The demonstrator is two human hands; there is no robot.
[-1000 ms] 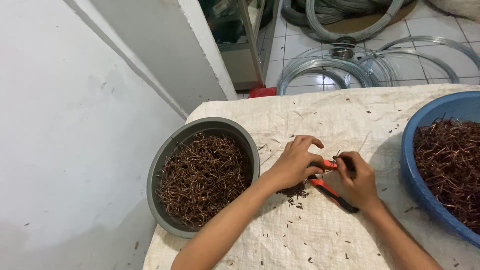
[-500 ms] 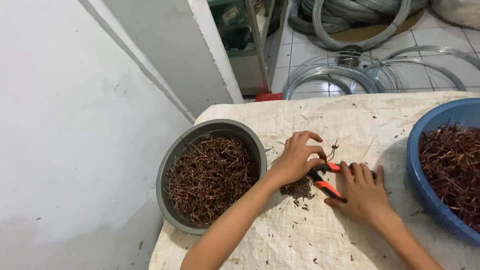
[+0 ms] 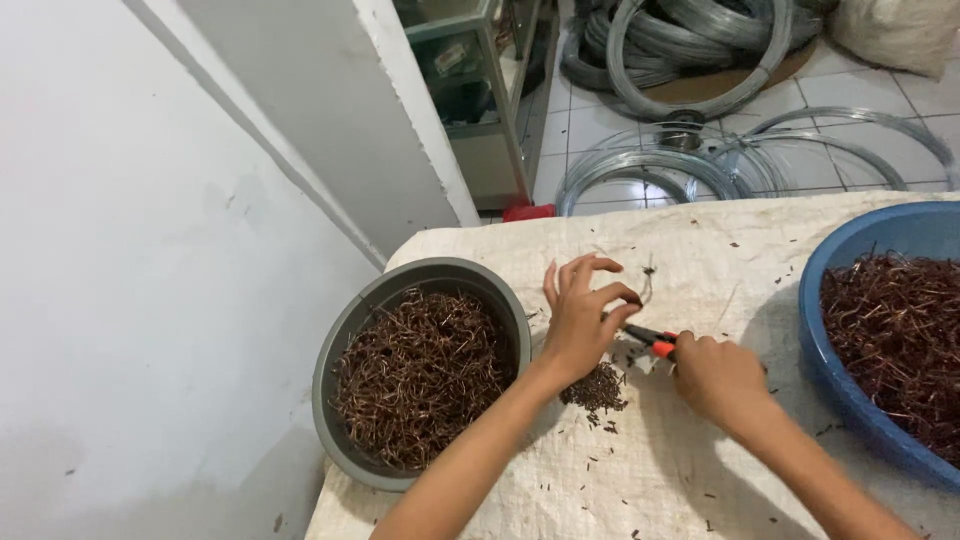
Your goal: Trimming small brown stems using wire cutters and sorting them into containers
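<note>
1. The right hand (image 3: 722,380) is clenched round the red-and-black handles of a pair of cutting pliers (image 3: 650,340), whose nose points left toward the left hand.
2. The left hand (image 3: 580,318) hovers with fingers spread and curled, pinching a thin wire piece (image 3: 650,283) at the pliers' tip.
3. Just near of both hands lies a small pile of dark clippings (image 3: 597,388) on the woven sack cloth (image 3: 640,480).
4. The grey basin (image 3: 350,330) on the left holds many brown wire pieces; the blue basin (image 3: 830,390) on the right holds plenty more, so much seems left.
</note>
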